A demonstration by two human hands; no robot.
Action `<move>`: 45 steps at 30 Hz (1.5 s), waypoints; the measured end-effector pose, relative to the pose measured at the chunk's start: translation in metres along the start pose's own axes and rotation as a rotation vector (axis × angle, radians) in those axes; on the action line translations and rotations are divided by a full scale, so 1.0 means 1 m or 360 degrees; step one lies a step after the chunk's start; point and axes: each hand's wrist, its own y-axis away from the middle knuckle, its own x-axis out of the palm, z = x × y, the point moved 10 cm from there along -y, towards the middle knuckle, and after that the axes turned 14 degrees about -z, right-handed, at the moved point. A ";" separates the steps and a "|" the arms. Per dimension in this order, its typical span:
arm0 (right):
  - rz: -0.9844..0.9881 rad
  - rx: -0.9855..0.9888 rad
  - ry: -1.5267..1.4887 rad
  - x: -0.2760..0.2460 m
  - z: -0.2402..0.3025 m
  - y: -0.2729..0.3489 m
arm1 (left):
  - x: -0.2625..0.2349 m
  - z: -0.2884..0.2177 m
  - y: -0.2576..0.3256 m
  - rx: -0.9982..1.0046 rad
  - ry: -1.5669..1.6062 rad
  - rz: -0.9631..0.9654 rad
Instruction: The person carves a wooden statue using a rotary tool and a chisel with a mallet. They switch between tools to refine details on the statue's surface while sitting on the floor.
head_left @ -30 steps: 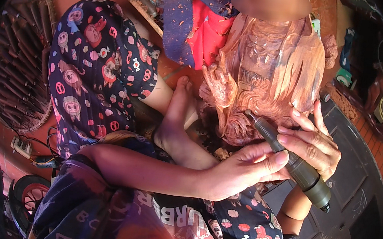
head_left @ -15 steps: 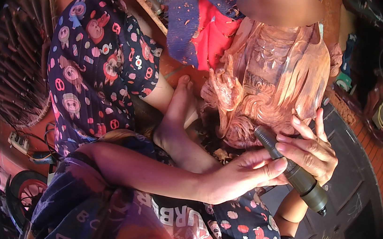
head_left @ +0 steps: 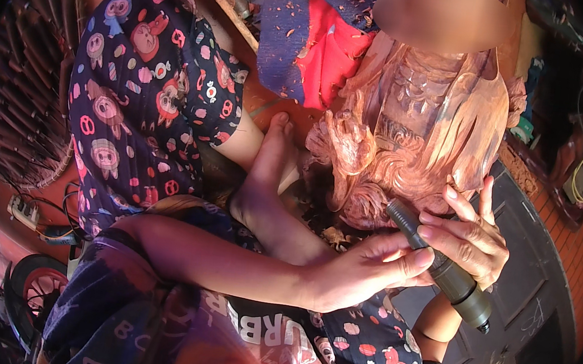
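Observation:
A dark green-black cylindrical tool (head_left: 453, 280) lies slantwise across both my hands. Its narrow ribbed end points up-left toward a carved wooden statue (head_left: 442, 120), and a small black tip sticks out at its lower right end. My left hand (head_left: 361, 265) pinches the tool between thumb and fingers from the left. From the other side my right hand (head_left: 471, 242) curls round its body, with two fingertips reaching toward the statue's lower edge. Whether the ribbed end touches the wood, I cannot tell. Swirling carved folds and a small raised figure show on the reddish-brown wood.
A woven basket (head_left: 27, 73) of dark sticks stands at the left. Blue cloth (head_left: 283, 37) and red cloth (head_left: 332, 50), strewn with wood shavings, lie beyond my bare foot (head_left: 263, 179). A dark panel (head_left: 539, 246) lies at the right; a power strip (head_left: 23, 212) sits lower left.
The statue and its surroundings sit slightly further right and lower in the picture. Both hands keep the same hold on the tool.

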 end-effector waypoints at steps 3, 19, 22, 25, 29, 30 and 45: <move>-0.0012 0.0024 -0.0018 -0.001 0.000 -0.001 | 0.005 -0.007 0.001 0.0100 0.0020 0.0079; 0.0005 -0.0024 -0.0034 -0.004 -0.002 -0.001 | -0.004 0.013 -0.002 -0.0149 -0.0102 -0.0004; 0.0177 -0.0016 -0.0126 0.002 -0.001 0.005 | 0.004 -0.006 0.005 -0.0061 0.0119 -0.0290; 0.0124 0.0031 -0.0103 0.000 -0.003 0.002 | 0.004 -0.003 0.001 -0.0019 0.0028 -0.0143; 0.0094 0.0062 -0.0086 -0.004 -0.003 0.000 | -0.004 0.010 -0.003 -0.0018 -0.0096 0.0044; 0.0122 0.0049 -0.0099 -0.004 -0.003 0.002 | -0.003 0.011 -0.001 -0.0048 -0.0104 0.0037; 0.0017 0.0000 -0.0081 -0.007 -0.003 -0.005 | 0.015 -0.011 0.000 0.0139 0.0051 0.0137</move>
